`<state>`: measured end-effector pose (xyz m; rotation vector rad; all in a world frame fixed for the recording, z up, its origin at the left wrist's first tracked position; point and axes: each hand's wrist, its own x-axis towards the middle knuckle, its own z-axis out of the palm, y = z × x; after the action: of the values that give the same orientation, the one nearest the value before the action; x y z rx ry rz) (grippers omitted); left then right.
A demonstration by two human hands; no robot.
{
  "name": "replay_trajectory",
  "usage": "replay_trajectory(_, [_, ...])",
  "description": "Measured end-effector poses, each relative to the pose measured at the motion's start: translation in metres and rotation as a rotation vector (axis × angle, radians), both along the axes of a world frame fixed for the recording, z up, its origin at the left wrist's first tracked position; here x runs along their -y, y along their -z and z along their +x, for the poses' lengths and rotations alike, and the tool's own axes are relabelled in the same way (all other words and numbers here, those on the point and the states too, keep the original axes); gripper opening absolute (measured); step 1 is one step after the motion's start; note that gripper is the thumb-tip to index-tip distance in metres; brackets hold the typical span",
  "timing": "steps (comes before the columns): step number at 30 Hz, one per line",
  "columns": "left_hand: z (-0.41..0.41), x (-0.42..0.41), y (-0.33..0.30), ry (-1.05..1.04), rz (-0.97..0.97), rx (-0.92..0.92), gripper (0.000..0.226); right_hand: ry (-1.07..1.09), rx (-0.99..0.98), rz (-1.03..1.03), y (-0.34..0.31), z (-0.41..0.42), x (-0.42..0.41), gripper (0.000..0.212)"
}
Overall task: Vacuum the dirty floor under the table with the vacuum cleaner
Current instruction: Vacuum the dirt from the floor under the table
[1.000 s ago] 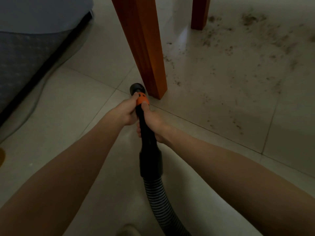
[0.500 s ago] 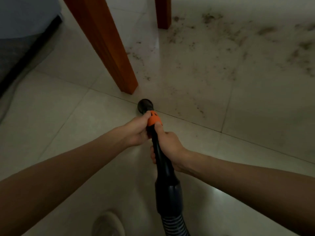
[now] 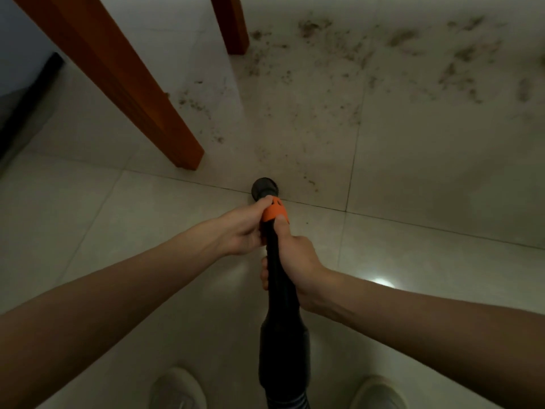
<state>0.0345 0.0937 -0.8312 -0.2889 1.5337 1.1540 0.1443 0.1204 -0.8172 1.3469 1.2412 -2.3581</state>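
The black vacuum hose handle (image 3: 278, 278) is gripped by the right hand (image 3: 295, 261), the orange collar (image 3: 274, 213) by the left hand (image 3: 241, 228). The nozzle (image 3: 264, 187) has been carried rightward past the table leg (image 3: 124, 84), so suction can reach the dirt (image 3: 339, 63), lying well beyond, untouched.

Probably a home: pale glossy floor tiles (image 3: 427, 178), wooden table legs (image 3: 124, 84) standing on them, scattered dirt (image 3: 324, 48), bed or sofa edge (image 3: 17, 93) at left.
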Motion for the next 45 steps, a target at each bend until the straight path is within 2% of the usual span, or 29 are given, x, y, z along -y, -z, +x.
replay_trajectory(16, [0.033,-0.046,0.014,0.0,-0.006,-0.015,0.042,0.129,-0.043,-0.118,0.003,0.021,-0.042,0.053])
replay_trajectory(21, [0.054,-0.055,0.023,-0.046,0.021,-0.1,0.04,0.117,-0.047,-0.197,-0.005,0.042,-0.059,0.052])
replay_trajectory(24, [0.062,-0.058,0.026,-0.062,0.017,-0.169,0.04,0.121,-0.031,-0.153,-0.007,0.049,-0.058,0.051])
replay_trajectory(30, [0.073,-0.074,0.013,-0.029,0.133,-0.054,0.035,0.175,0.013,0.052,-0.007,0.059,-0.061,0.055])
replay_trajectory(34, [0.089,-0.086,0.012,0.014,0.131,-0.095,0.038,0.205,0.043,0.104,-0.004,0.067,-0.066,0.054])
replay_trajectory(38, [0.096,-0.08,0.022,-0.013,0.074,-0.152,0.048,0.105,0.062,0.062,-0.004,0.076,-0.066,0.053])
replay_trajectory(42, [0.1,-0.061,0.032,-0.038,0.028,-0.249,0.042,-0.031,0.066,-0.024,-0.009,0.082,-0.063,0.049])
replay_trajectory(45, [0.101,-0.058,0.029,-0.058,0.039,-0.216,0.04,-0.037,0.077,-0.013,-0.009,0.085,-0.06,0.048])
